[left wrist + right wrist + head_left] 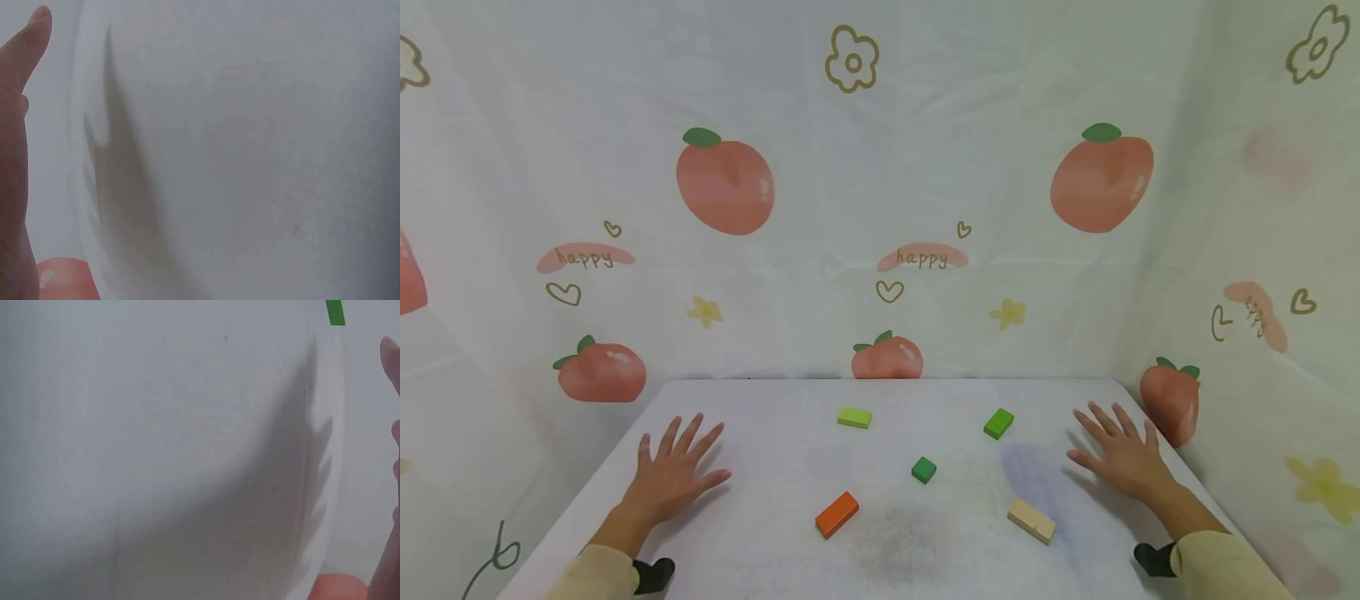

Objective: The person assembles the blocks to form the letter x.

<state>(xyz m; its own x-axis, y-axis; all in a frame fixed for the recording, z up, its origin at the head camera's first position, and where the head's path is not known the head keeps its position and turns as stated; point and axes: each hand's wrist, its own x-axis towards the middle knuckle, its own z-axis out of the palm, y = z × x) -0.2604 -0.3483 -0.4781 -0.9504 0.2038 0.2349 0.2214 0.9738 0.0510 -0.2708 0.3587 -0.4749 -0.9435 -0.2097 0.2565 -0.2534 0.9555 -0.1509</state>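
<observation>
Dark green and small, a wooden-looking cube (923, 470) rests on a white table (760, 467) between a person's two hands, well apart from both. Four blocks surround it, none touching it: an orange block (837, 514) to its near left, a tan block (1032, 521) to its near right, a lime block (854, 417) to its far left and a bright green block (998, 423) to its far right.

Well to the cube's left, the left hand (672, 483) is spread wide, fingers fanned; the orange block is its closest neighbour. Well to the cube's right, the right hand (1126, 460) is likewise spread wide, nearest the bright green block. Both cast shadows on the table, seen also in the wrist views.

Beige sleeves (597, 573) cover the forearms, with a black device (655, 575) at each wrist. Behind the cube, past the table's far edge, hangs white cloth (910, 167) printed with peaches (725, 187), hearts, flowers and the word "happy."
</observation>
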